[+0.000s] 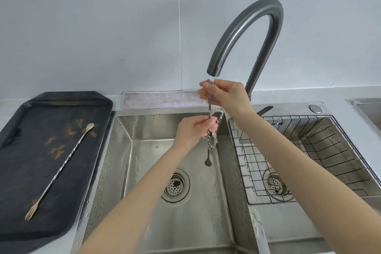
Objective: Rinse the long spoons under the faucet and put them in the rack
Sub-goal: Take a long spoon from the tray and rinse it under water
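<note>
Spoon in hand: one long twisted spoon [209,146] hangs near upright under the faucet [245,33], bowl end down over the left sink [127,130], water running along it.
Right hand: right hand [223,95] is closed on the spoon's top end, just under the spout.
Left hand: left hand [193,130] is wrapped around the shaft lower down, fingers closed on it, apparently rubbing it in the stream.
Long axis: roughly vertical, top end at the spout, bowl end down toward the sink floor.
Rack: rack [309,150] sits in the right sink, to the right of the spoon; it looks empty, though wire and drain make this hard to be sure of.
Nearer hand: the right hand lies on the rack's side, so it is probably the one to carry the spoon across.
Coming move: the spoon likely has to go right and tip toward flat to lie in the rack.
Second spoon: second spoon [59,171] lies diagonally on the black tray [18,222], on the surface to the left, well apart from both hands; left hand is nearer.
Count: two long spoons, one rack, one tray, one faucet, two sinks.
</note>
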